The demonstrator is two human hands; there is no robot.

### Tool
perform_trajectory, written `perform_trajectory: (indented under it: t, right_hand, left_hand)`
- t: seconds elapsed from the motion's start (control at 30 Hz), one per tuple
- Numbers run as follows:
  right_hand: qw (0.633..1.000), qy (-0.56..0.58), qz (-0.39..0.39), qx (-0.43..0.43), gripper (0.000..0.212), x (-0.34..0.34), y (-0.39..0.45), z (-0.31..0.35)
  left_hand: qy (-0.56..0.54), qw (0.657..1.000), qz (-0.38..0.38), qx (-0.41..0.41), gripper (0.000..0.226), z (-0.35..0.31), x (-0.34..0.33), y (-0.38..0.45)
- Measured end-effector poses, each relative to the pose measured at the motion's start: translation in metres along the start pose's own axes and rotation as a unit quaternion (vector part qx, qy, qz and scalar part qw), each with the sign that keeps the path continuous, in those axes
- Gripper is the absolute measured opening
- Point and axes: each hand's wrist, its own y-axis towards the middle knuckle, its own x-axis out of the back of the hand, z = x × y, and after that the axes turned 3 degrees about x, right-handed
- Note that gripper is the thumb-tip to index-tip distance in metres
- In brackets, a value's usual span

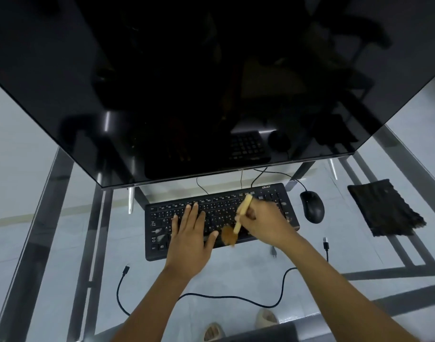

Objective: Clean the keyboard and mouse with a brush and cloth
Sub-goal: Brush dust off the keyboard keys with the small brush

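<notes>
Head view: the step in hand is brushing the keyboard [221, 219]. One cable [211, 296] lies on the glass bench [236, 272] nearest the person, just short of the wrists. Beyond it, the left hand [190, 239] lies flat on the left-centre keys, fingers straight and spread, steadying the keyboard. Beside it, the right hand [266, 222] grips the handle of one brush [237, 224], bristles down on the lower key rows between the two hands. One mouse [312, 206] sits just right of the right hand; one dark cloth [384, 208] lies farther right, untouched. One monitor [211, 82] stands beyond both hands. Next move, as judged: sweep the remaining key rows, then brush the mouse before taking up the cloth.
</notes>
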Motion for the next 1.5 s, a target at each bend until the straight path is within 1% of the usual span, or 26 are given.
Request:
perform_trajectory:
  t: [0.07,0.1,0.2,0.3,0.33,0.4,0.43,0.53,0.63,0.67,0.73,0.77,0.83,0.87,0.9,0.97,1.0,1.03,1.07,1.1,1.2,1.23,1.27,1.33,1.43,1.5]
  right_hand:
    - [0.991,0.0,-0.131,-0.008,0.008,0.0,0.0,-0.005]
    - [0.989,0.026,-0.147,-0.012,0.009,0.0,0.001,-0.007]
    - [0.997,0.046,-0.057,-0.002,0.009,0.002,0.005,-0.002]
    - [0.985,0.039,-0.168,0.006,0.003,0.011,0.018,0.002]
    - [0.985,0.064,-0.16,-0.001,0.002,0.014,0.022,0.004]
    - [0.995,0.069,-0.073,-0.005,0.003,0.013,0.027,0.006]
    - [0.997,0.043,-0.067,0.003,0.002,0.013,0.029,0.008]
    - [0.983,0.061,-0.176,0.006,0.005,0.02,0.034,0.007]
    - [0.994,0.054,-0.097,-0.023,0.008,0.023,0.035,0.002]
    - [0.993,0.04,-0.103,-0.027,0.006,0.025,0.034,0.0]
    - [0.984,0.049,-0.166,-0.031,0.004,0.029,0.032,-0.005]
    - [0.984,0.071,-0.156,-0.038,0.005,0.032,0.03,-0.006]
    - [0.993,0.094,-0.049,-0.049,0.007,0.031,0.024,-0.007]
    - [0.997,0.054,-0.024,-0.041,0.008,0.028,0.02,-0.007]
    - [0.998,0.021,-0.052,-0.039,0.008,0.026,0.017,-0.009]
    - [0.992,0.034,-0.116,-0.039,0.007,0.025,0.01,-0.014]
    - [0.993,0.062,-0.088,-0.037,0.006,0.025,0.006,-0.018]
    - [0.995,0.086,-0.028,-0.036,0.005,0.024,0.004,-0.019]
    - [0.997,0.066,0.018,-0.026,0.007,0.023,0.001,-0.02]
    - [0.999,0.04,0.008,-0.024,0.008,0.023,0.0,-0.021]
    - [0.978,0.062,-0.196,-0.03,0.003,0.029,0.01,-0.028]
    - [0.973,0.093,-0.211,-0.035,0.002,0.033,0.014,-0.028]
    - [0.974,0.117,-0.192,-0.035,0.005,0.035,0.018,-0.027]
    - [0.984,0.087,-0.154,-0.023,0.007,0.041,0.021,-0.028]
    - [0.968,0.061,-0.24,-0.029,0.002,0.057,0.025,-0.036]
    - [0.983,0.049,-0.175,-0.035,0.004,0.063,0.027,-0.041]
  left_hand:
    - [0.006,1.0,0.008,-0.007,0.072,-0.004,0.0,0.001]
    - [0.008,1.0,0.011,-0.01,0.071,-0.005,0.0,0.001]
    - [0.013,0.999,0.02,-0.03,0.072,-0.013,0.0,0.004]
    - [0.011,0.999,0.025,-0.043,0.074,-0.022,-0.002,0.007]
    - [0.015,0.998,0.03,-0.044,0.075,-0.025,-0.003,0.008]
    - [0.024,0.998,0.037,-0.045,0.073,-0.03,-0.004,0.012]
    - [0.025,0.998,0.038,-0.043,0.072,-0.033,-0.005,0.014]
    - [0.023,0.998,0.051,-0.035,0.071,-0.042,-0.004,0.02]
    - [0.01,0.998,0.054,-0.029,0.07,-0.046,-0.003,0.025]
    - [0.008,0.998,0.059,-0.026,0.07,-0.047,-0.003,0.025]
    - [0.004,0.998,0.064,-0.023,0.068,-0.048,-0.004,0.025]
    - [-0.003,0.998,0.062,-0.023,0.066,-0.049,-0.004,0.025]
    - [-0.022,0.998,0.057,-0.026,0.06,-0.049,-0.003,0.025]
    - [-0.027,0.998,0.057,-0.027,0.059,-0.048,-0.003,0.024]
    - [-0.029,0.998,0.056,-0.027,0.06,-0.047,-0.003,0.023]
    - [-0.037,0.998,0.05,-0.03,0.061,-0.045,-0.003,0.021]
    - [-0.04,0.998,0.047,-0.031,0.061,-0.045,-0.003,0.022]
    - [-0.04,0.998,0.043,-0.032,0.062,-0.045,-0.003,0.022]
    - [-0.037,0.998,0.039,-0.032,0.063,-0.045,-0.004,0.022]
    - [-0.033,0.998,0.035,-0.031,0.064,-0.046,-0.005,0.022]
    - [-0.023,0.999,0.02,-0.041,0.066,-0.051,-0.011,0.022]
    - [-0.019,0.999,0.021,-0.047,0.069,-0.054,-0.013,0.022]
    - [-0.016,0.998,0.021,-0.052,0.07,-0.056,-0.015,0.023]
    - [-0.011,0.998,0.021,-0.059,0.07,-0.061,-0.019,0.023]
    - [0.0,0.998,0.024,-0.066,0.071,-0.068,-0.024,0.025]
    - [0.008,0.997,0.028,-0.07,0.072,-0.071,-0.027,0.027]
